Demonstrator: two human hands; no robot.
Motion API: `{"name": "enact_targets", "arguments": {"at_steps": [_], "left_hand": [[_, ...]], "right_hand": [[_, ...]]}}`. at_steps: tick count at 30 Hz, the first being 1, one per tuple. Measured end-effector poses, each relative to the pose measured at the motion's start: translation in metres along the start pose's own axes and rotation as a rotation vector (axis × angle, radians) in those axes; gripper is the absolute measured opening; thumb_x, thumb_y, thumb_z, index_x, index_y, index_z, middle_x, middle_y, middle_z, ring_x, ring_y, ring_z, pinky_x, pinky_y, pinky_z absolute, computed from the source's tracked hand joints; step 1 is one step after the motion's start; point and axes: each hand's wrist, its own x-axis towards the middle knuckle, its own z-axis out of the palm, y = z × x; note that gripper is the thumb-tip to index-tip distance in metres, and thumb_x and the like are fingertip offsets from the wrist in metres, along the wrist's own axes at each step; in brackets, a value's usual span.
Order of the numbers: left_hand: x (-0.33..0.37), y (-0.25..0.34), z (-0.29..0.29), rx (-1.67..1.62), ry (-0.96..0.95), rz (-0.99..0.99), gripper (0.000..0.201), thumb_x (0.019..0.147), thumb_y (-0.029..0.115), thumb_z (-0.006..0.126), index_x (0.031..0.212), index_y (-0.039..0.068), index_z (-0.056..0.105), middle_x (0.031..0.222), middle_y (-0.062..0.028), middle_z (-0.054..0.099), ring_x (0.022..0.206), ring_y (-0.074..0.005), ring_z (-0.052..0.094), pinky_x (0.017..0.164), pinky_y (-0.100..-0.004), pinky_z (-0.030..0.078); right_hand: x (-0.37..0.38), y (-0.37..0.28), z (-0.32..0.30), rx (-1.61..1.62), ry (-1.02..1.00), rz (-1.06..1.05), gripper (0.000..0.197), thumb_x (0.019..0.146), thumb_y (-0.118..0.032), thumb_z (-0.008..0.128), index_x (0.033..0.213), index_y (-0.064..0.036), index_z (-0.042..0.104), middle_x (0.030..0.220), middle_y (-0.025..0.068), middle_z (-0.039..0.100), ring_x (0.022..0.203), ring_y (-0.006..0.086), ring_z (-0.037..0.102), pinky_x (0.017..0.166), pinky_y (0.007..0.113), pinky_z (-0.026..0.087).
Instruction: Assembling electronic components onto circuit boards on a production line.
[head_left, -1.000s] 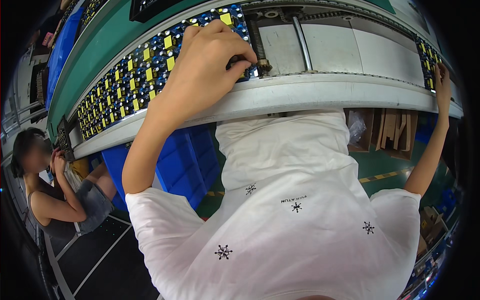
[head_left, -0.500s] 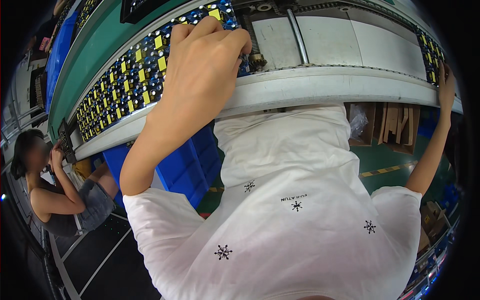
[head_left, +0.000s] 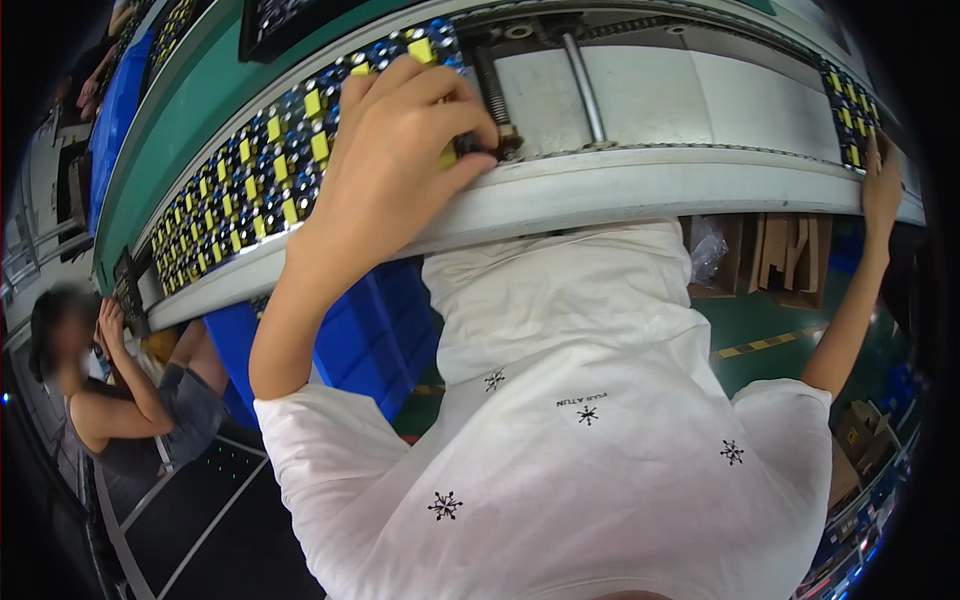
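Note:
A row of circuit boards (head_left: 245, 185), crowded with yellow blocks and small round parts, lies along the conveyor on the left. My left hand (head_left: 395, 150) is over the right end of this row. Its fingers bend down around the end board's edge, and the thumb lies by the near rail; the palm hides part of the board, and the fingertips are partly out of sight. At the far right, my right hand (head_left: 883, 190) holds the near edge of another circuit board (head_left: 850, 115), fingers close together.
Between the boards, the conveyor shows a metal rod (head_left: 585, 90), a threaded shaft (head_left: 490, 85) and a chain. A pale rail (head_left: 600, 180) borders the near side. Below are blue bins (head_left: 370, 330) and cardboard boxes (head_left: 790, 255). Another person (head_left: 130, 400) sits at the left.
My left hand has shifted slightly toward me, and its thumb now shows by the rail, spread further from the index finger. My right hand stays at the right-hand board.

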Motion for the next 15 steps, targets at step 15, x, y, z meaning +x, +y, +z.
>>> {"name": "enact_targets", "arguments": {"at_steps": [15], "left_hand": [[-0.031, 0.026, 0.023, -0.381, 0.286, 0.006, 0.027, 0.066, 0.014, 0.082, 0.092, 0.011, 0.074, 0.090, -0.0032, 0.061, 0.087, -0.0232, 0.054, 0.079, -0.0359, 0.037]], "right_hand": [[-0.051, -0.062, -0.056, 0.322, 0.115, -0.069, 0.025, 0.102, -0.019, 0.052, 0.115, -0.0032, 0.067, 0.107, 0.0150, 0.069, 0.102, 0.0326, 0.064, 0.092, 0.039, 0.047]]}}
